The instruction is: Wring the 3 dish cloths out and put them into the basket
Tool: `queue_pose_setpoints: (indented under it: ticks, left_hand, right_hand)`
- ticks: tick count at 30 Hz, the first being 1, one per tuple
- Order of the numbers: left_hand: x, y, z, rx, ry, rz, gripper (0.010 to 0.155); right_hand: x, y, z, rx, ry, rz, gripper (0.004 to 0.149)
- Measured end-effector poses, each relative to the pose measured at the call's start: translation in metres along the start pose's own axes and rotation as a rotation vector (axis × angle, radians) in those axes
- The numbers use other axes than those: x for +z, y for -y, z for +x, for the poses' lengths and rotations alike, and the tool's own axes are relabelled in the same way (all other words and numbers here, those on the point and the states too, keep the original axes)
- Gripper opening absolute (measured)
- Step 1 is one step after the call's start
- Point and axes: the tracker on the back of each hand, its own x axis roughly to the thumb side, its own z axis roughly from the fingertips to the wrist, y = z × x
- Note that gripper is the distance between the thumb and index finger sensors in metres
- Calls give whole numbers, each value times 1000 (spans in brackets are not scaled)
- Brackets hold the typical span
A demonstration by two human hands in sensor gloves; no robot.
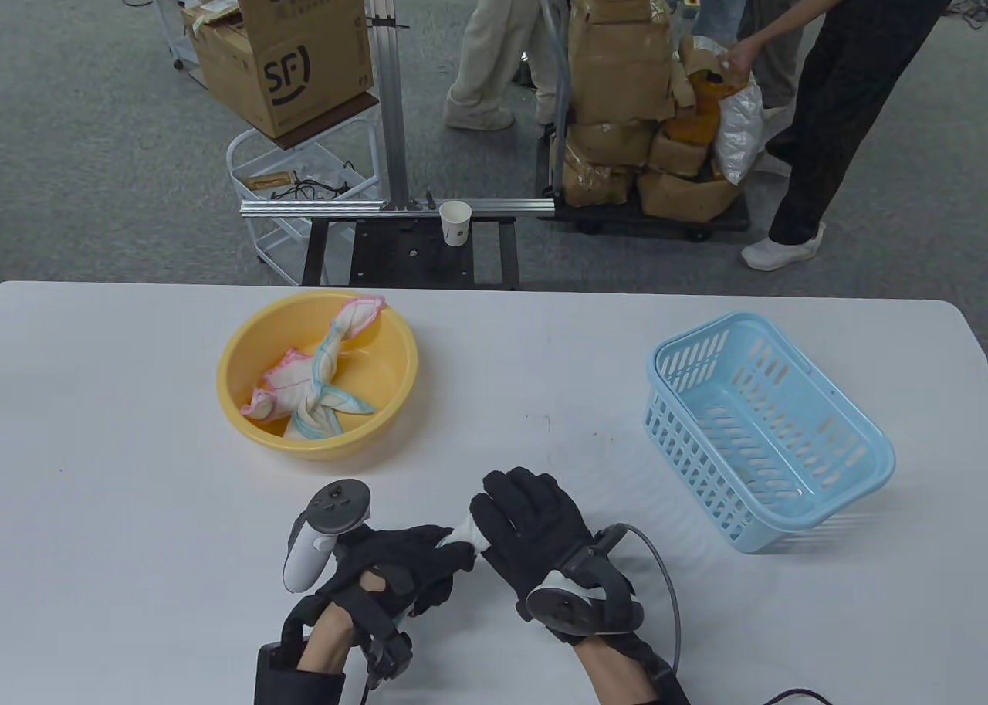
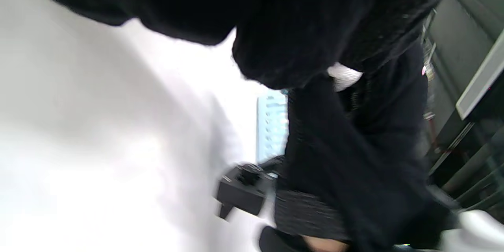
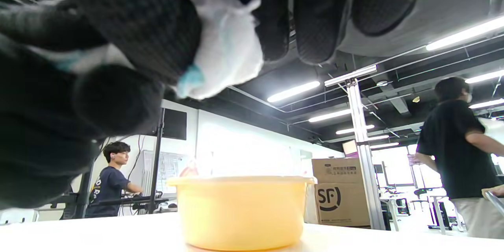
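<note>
Over the table point(image 1: 116, 427), only the right wrist view shows the cloth's point(image 3: 224, 59) blue edge.

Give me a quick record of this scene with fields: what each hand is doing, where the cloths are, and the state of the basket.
left hand: grips one end of a white dish cloth
right hand: grips the other end of the same cloth
cloth position: held between both hands, above the table near its front edge
other cloths: twisted, lying in the yellow basin
blue basket: on the table's right side, holds no cloth
task progress: no cloth in the basket yet
</note>
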Motion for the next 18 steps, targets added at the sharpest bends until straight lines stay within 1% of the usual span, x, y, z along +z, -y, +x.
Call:
queue_pose_setpoints:
  ticks: [3,6,10,14,18]
  left_hand:
    - [2,0,7,-211,-14,86,61]
    - [2,2,13,-437,-23,176,60]
    - [4,7,20,-637,-14,273,59]
    - [6,13,28,-858,14,377,59]
    - [6,18,34,-973,62,436,58]
  right_hand:
    - [-2,-2,5,11,13,36,56]
    - [-4,-5,9,66,20,85,56]
    - [-6,-9,11,38,-33,141,57]
    - [-6,-13,9,-36,-110,170,57]
    - [-6,-14,1,-174,-223,210,57]
